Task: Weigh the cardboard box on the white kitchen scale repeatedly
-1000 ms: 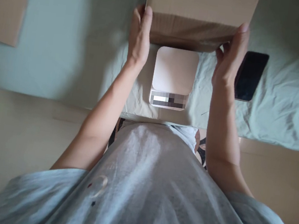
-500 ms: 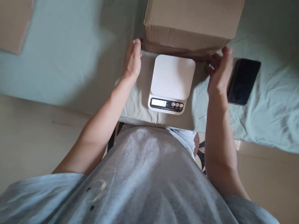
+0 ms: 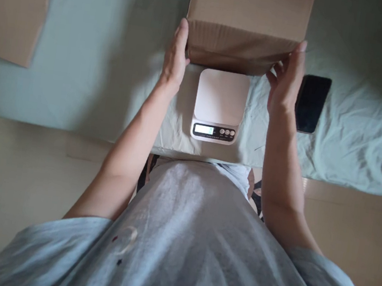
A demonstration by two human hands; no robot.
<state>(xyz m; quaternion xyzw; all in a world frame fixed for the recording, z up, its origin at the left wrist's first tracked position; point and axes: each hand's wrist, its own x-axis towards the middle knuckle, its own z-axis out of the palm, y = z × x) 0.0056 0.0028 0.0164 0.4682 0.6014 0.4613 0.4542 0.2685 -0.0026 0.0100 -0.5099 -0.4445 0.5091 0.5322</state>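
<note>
The cardboard box (image 3: 246, 23) sits between your two hands, just beyond the white kitchen scale (image 3: 219, 105), its near edge hanging over the scale's far end. Your left hand (image 3: 175, 58) lies flat against the box's left side and your right hand (image 3: 285, 80) is at its right near corner. Everything rests on a bed covered with a pale green sheet (image 3: 97, 77), smooth on the left and creased on the right. A dark phone (image 3: 311, 103) lies face up just to the right of your right hand, and a flat piece of cardboard (image 3: 13, 2) lies well apart at the far left. Both your hands are open, fingers stretched and pressed to the box's sides, gripping it between the palms rather than curling around it.
</note>
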